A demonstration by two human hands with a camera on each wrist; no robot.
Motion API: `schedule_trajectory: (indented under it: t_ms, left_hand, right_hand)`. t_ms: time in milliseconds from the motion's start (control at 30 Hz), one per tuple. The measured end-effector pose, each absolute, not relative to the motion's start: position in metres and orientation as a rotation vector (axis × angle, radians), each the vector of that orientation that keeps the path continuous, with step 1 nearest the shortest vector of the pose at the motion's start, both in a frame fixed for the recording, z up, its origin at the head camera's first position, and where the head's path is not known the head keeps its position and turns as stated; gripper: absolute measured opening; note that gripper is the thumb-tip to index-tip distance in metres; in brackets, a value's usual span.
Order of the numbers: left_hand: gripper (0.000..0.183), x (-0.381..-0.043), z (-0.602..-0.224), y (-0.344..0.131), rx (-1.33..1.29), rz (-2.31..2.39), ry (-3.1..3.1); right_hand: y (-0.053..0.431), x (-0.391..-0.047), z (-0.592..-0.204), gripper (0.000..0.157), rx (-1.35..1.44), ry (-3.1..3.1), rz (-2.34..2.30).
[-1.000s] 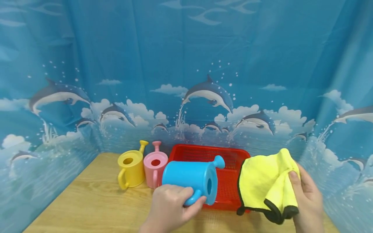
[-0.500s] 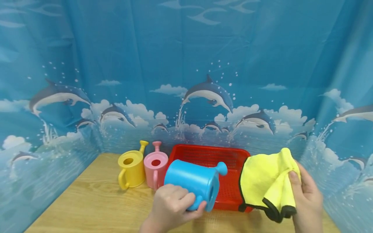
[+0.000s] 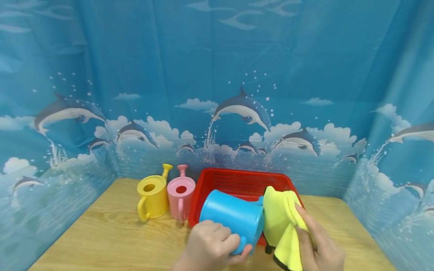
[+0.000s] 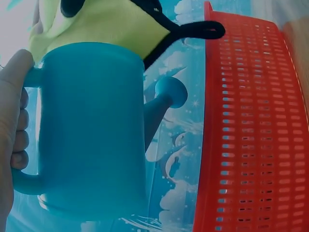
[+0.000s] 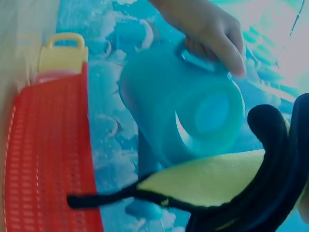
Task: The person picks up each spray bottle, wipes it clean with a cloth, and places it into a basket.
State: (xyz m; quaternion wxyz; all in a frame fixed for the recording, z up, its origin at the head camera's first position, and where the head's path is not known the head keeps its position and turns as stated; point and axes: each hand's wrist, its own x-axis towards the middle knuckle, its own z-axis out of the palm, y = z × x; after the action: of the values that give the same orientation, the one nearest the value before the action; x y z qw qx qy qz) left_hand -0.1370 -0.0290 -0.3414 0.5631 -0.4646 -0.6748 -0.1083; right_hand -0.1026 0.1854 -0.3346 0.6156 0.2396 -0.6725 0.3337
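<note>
A light blue watering can (image 3: 232, 214) lies tipped on its side in the air, its top toward the right. My left hand (image 3: 211, 244) grips it by the handle, fingers wrapped through the loop, as the left wrist view of the can (image 4: 91, 130) also shows. In my right hand (image 3: 320, 246) is a bunched yellow cloth (image 3: 281, 218) with black edging, pinched between thumb and fingers. The cloth overlaps the can's top end and most of its spout in the head view. From the right wrist, the can's round opening (image 5: 212, 113) shows just beyond the cloth.
Behind the can, a red plastic basket (image 3: 244, 173) stands on the wooden table (image 3: 112, 233). Left of it are a pink watering can (image 3: 181, 197) and a yellow watering can (image 3: 156, 199), both upright. A dolphin-print curtain (image 3: 190, 75) surrounds the table.
My right hand has brought the cloth leftward to the can's top end. My left hand has moved slightly right and down, tilting the can's top end lower.
</note>
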Motion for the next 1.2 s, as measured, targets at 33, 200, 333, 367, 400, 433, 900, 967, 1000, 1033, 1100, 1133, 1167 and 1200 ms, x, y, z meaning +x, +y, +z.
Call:
schedule_trajectory:
  t_ms: [33,200,333,367,400,433,900,967,1000,1033,1100,1133,1167,1200]
  left_hand:
    - [0.038,-0.136,-0.341,-0.028,-1.094,-0.255,-1.587]
    - [0.039,-0.131,-0.334,-0.024,-1.114,-0.258,-1.557]
    - [0.038,-0.130,-0.328,-0.022,-1.114,-0.223,-1.485]
    - [0.037,-0.129,-0.327,-0.022,-1.109,-0.222,-1.474]
    - [0.037,-0.129,-0.326,-0.022,-1.104,-0.220,-1.454]
    - [0.037,-0.128,-0.325,-0.023,-1.099,-0.212,-1.431]
    - [0.037,-0.123,-0.322,-0.031,-1.100,-0.131,-1.328]
    - [0.037,-0.125,-0.322,-0.032,-1.090,-0.126,-1.315]
    - [0.038,-0.126,-0.322,-0.032,-1.081,-0.121,-1.302]
    - [0.038,-0.127,-0.323,-0.032,-1.072,-0.117,-1.291]
    - [0.038,-0.129,-0.324,-0.033,-1.058,-0.117,-1.276]
    - [0.038,-0.130,-0.324,-0.032,-1.055,-0.119,-1.268]
    - [0.038,-0.131,-0.325,-0.032,-1.055,-0.124,-1.260]
    - [0.038,-0.132,-0.325,-0.031,-1.055,-0.128,-1.249]
  right_hand:
    - [0.182,-0.101,-0.336,0.024,0.568,-1.572,0.748]
    - [0.171,-0.090,-0.343,0.035,0.653,-1.834,0.568]
    - [0.171,-0.089,-0.343,0.039,0.829,-2.006,0.387]
    - [0.171,-0.089,-0.342,0.039,0.873,-2.028,0.365]
    - [0.171,-0.089,-0.342,0.039,0.911,-2.049,0.343]
    - [0.171,-0.089,-0.341,0.039,0.954,-2.053,0.331]
    - [0.168,-0.090,-0.339,0.044,1.093,-2.154,0.382]
    - [0.167,-0.094,-0.334,0.044,1.147,-2.194,0.368]
    - [0.167,-0.096,-0.330,0.044,1.171,-2.226,0.358]
    - [0.166,-0.098,-0.325,0.045,1.195,-2.277,0.359]
    - [0.163,-0.101,-0.315,0.045,1.234,-2.390,0.337]
    - [0.160,-0.102,-0.310,0.044,1.249,-2.454,0.325]
    - [0.158,-0.104,-0.305,0.043,1.260,-2.507,0.313]
    - [0.155,-0.106,-0.300,0.042,1.274,-2.551,0.297]
